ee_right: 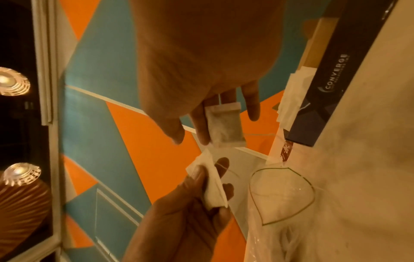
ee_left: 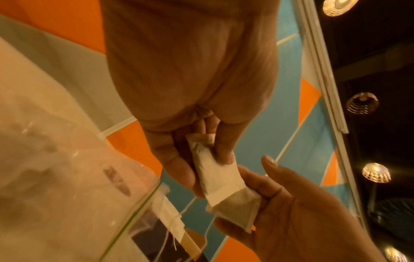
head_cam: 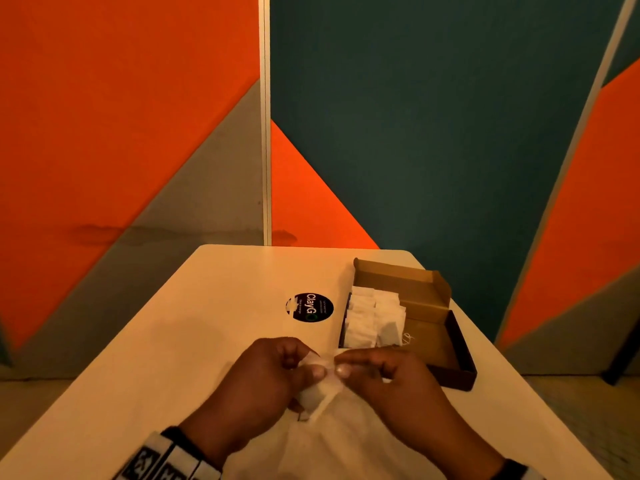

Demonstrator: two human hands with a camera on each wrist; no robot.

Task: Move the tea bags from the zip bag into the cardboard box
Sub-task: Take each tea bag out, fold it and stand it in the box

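Hands (head_cam: pixel 263 379) (head_cam: pixel 388 379) each pinching tea bags (ee_left: pixel 210 170) (white, brown-filled); fingers (ee_right: pixel 201 124) curled

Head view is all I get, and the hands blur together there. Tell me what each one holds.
Observer: The left hand pinches a folded white tea bag between thumb and fingers.
Operator: Now the right.
Observer: The right hand holds a second tea bag, flat against its fingers, with dark tea showing through the paper.
Operator: Check the zip bag's mouth.
Observer: The zip bag gapes open, its green seal line bowed into a loop, beside the cardboard box.
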